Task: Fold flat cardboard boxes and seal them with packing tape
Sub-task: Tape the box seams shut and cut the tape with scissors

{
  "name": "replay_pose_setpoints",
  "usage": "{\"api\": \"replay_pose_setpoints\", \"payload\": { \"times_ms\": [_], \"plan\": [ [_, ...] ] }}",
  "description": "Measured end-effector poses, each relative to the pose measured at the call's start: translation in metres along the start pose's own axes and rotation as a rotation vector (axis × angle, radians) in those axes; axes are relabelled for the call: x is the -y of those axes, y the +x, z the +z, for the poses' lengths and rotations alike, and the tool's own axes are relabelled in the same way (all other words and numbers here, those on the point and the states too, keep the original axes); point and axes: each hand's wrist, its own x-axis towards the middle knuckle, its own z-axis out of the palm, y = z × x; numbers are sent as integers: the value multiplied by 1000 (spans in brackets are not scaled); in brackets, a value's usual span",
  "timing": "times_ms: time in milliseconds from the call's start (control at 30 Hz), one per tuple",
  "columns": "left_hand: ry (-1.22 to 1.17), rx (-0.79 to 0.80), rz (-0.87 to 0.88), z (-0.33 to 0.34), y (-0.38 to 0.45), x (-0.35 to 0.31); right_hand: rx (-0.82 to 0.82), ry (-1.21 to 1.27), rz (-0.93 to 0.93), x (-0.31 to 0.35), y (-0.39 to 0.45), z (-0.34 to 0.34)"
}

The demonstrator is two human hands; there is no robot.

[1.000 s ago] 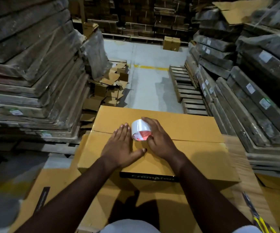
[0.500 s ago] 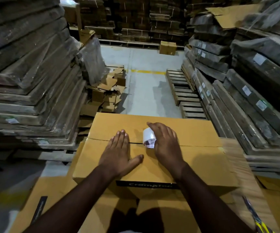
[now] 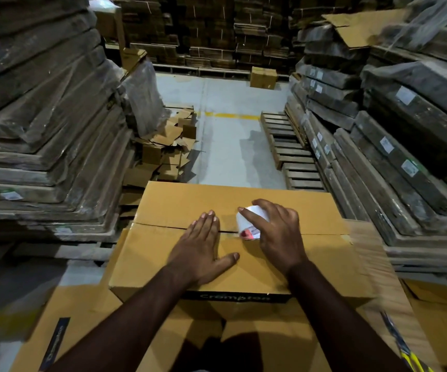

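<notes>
Fingers of the left hand lie straight and close together, pressing the near flap of the cardboard box flat by the seam. At its 3 o'clock, the right hand curls around the tape roll, sitting on the seam. This looks like the taping step. Next, the roll probably needs pulling along the seam toward 3 o'clock while the flaps stay shut.

Matt tan cardboard box with smooth flaps, glossy white tape roll (red showing at its core), rough weathered wooden pallets, flat cardboard stacks under shiny plastic wrap, smooth grey concrete floor
</notes>
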Motion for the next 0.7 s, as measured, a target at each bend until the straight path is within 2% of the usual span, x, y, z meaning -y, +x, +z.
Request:
{"api": "replay_pose_setpoints", "payload": {
  "times_ms": [67,200,300,400,500,633,700],
  "plan": [
    [5,-2,-22,0,0,-2,14,54,17,0,-2,-1],
    [-27,-18,-49,4,11,-29,32,372,183,19,0,3],
    [-65,-44,-30,12,18,-42,17,455,198,15,-5,8],
    [-76,-80,-39,15,18,-39,27,422,162,6,-6,3],
    [-54,-78,-34,14,15,-39,31,219,67,-8,-8,-2],
    [-30,-30,-32,10,14,-37,-28,75,113,-36,-15,-14],
    [-32,-27,-34,9,13,-37,-34,127,133,-34,-17,-16]
  ]
}}
